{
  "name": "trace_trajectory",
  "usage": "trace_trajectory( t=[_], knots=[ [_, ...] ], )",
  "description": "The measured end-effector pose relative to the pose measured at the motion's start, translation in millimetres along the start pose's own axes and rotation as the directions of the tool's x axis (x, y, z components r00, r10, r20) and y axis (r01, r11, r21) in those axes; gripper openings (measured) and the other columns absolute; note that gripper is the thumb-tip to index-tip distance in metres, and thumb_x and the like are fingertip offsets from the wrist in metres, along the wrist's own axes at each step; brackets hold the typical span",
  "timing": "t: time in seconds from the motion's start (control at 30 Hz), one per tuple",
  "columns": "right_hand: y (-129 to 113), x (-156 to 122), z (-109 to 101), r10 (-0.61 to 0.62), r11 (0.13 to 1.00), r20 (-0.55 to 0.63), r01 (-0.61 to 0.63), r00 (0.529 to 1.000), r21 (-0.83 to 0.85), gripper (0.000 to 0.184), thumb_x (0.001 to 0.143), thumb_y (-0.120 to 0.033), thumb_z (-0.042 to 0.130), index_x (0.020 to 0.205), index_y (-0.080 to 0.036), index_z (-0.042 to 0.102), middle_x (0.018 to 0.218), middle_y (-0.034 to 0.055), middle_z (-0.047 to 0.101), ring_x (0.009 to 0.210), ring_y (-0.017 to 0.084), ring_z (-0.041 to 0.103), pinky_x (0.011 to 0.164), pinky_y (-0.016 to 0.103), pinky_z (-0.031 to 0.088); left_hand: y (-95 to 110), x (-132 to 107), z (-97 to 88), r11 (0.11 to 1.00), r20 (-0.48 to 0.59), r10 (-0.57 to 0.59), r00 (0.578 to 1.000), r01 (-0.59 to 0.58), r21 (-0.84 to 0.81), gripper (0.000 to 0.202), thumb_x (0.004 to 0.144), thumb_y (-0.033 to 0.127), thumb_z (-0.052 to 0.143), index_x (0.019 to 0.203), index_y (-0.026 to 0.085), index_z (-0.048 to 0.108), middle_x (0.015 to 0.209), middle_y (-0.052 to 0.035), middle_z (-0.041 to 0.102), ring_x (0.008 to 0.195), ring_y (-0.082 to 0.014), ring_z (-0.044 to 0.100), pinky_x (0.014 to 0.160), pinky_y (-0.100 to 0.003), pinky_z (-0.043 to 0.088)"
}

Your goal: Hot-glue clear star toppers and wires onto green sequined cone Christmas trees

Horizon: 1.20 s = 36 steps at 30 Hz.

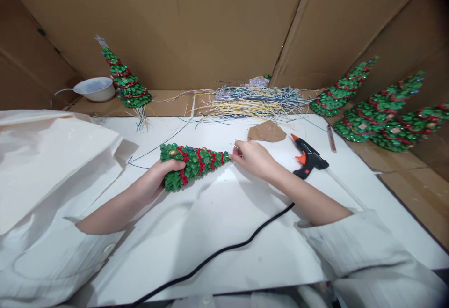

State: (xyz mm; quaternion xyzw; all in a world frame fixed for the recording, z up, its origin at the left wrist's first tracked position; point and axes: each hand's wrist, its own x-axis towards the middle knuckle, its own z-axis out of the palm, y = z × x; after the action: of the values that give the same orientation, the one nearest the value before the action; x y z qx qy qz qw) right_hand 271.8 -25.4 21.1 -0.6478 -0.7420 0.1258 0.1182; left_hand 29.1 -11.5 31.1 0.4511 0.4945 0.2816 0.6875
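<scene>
The left hand wraps closed around the wide base of a green cone-shaped craft tree wound with red garland, which lies on its side near the middle of the white table. The right hand pinches narrowly at the tree's pointed tip (whether it also holds a thin wire there is too small to tell). Just right of that hand lies a black-and-orange glue gun.
</scene>
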Motion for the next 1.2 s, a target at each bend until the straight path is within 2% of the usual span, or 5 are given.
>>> trace_trajectory(
  t=[0.17,0.33,0.47,0.87,1.2],
  knots=[
    [-6,-1,2,-0.048,0.983,0.014,0.045,0.999,0.177,0.013,0.084,-0.024,0.054,0.073,-0.017,0.055,0.07,0.0021,0.063,0.065,0.013,0.055,0.058,0.021,0.03,1,-1,1.2,1.0,0.003,-0.003,1.0,0.003,-0.026,0.045,0.065,0.027,0.063,0.108,0.015,0.061,0.093,-0.0085,0.072,0.079,-0.0236,0.067,0.062,-0.026,0.055],
    [2,3,-2,-0.063,0.986,0.072,0.051,0.995,0.159,0.016,0.079,-0.033,0.059,0.08,-0.017,0.057,0.074,0.003,0.063,0.066,0.013,0.054,0.057,0.021,0.03,0,0,-0.8,1.0,-0.007,-0.012,1.0,0.012,0.001,0.041,0.065,0.029,0.063,0.104,0.015,0.063,0.09,-0.0093,0.072,0.077,-0.0245,0.067,0.062,-0.028,0.055],
    [13,5,-9,-0.122,0.991,0.124,0.113,0.985,0.075,0.005,0.079,-0.016,0.052,0.078,-0.015,0.057,0.074,0.0043,0.061,0.067,0.013,0.051,0.06,0.021,0.031,0,0,-0.9,1.0,-0.015,-0.002,1.0,0.002,0.008,0.035,0.065,0.029,0.063,0.097,0.015,0.064,0.088,-0.0094,0.071,0.076,-0.0241,0.067,0.061,-0.027,0.054],
    [4,2,5,-0.138,0.99,-0.04,0.138,0.99,0.013,0.017,0.085,-0.014,0.042,0.081,-0.015,0.058,0.088,0.0071,0.062,0.078,0.016,0.055,0.067,0.024,0.033,0,2,8.8,0.995,-0.055,0.034,0.998,-0.039,-0.095,0.04,0.062,0.026,0.064,0.101,0.015,0.063,0.079,-0.0064,0.072,0.07,-0.0228,0.067,0.056,-0.027,0.054],
    [17,52,-6,-0.06,0.992,-0.01,0.061,0.998,0.11,0.012,0.074,-0.01,0.053,0.076,-0.015,0.064,0.076,0.0052,0.065,0.071,0.015,0.056,0.064,0.022,0.035,11,26,23.9,0.982,-0.087,0.074,0.994,-0.088,-0.169,0.029,0.064,0.024,0.062,0.09,0.013,0.065,0.075,-0.0073,0.072,0.067,-0.0203,0.068,0.057,-0.026,0.053]
  ],
)
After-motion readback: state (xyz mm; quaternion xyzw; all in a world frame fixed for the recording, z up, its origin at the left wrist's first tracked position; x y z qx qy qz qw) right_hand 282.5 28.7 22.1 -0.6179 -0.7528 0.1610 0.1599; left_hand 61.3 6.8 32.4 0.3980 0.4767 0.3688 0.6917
